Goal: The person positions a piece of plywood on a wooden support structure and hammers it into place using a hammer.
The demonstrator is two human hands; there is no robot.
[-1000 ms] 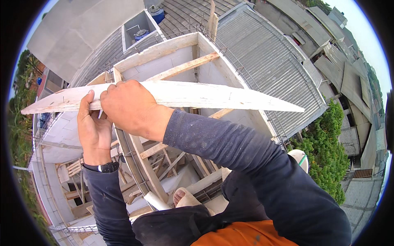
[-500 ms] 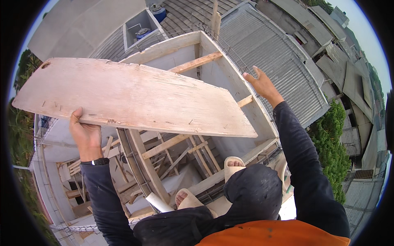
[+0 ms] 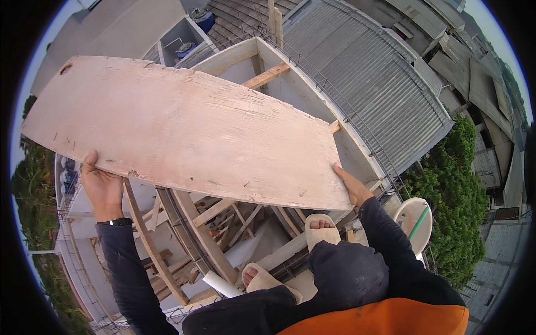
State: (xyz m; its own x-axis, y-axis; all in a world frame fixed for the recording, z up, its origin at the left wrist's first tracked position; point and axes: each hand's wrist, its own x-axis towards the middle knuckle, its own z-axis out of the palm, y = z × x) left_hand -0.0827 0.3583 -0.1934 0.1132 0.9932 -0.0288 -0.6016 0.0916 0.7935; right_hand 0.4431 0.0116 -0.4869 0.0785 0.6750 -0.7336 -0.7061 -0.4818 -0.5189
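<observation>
A pale wooden board [image 3: 184, 128] spans the left and middle, above timber framing [image 3: 209, 245] — the left hand [image 3: 106, 188] pinches its near edge, thumb on top, while the right hand [image 3: 355, 188] clasps its right end — fingers hidden underneath. A white bucket [image 3: 403, 216] sits at right.

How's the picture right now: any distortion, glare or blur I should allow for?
Head view: fisheye distortion likely bows the board, with black corners and a bluish rim fringe; in that view daylight looks soft, without harsh glare; left hand and right hand look reasonably sharp.
</observation>
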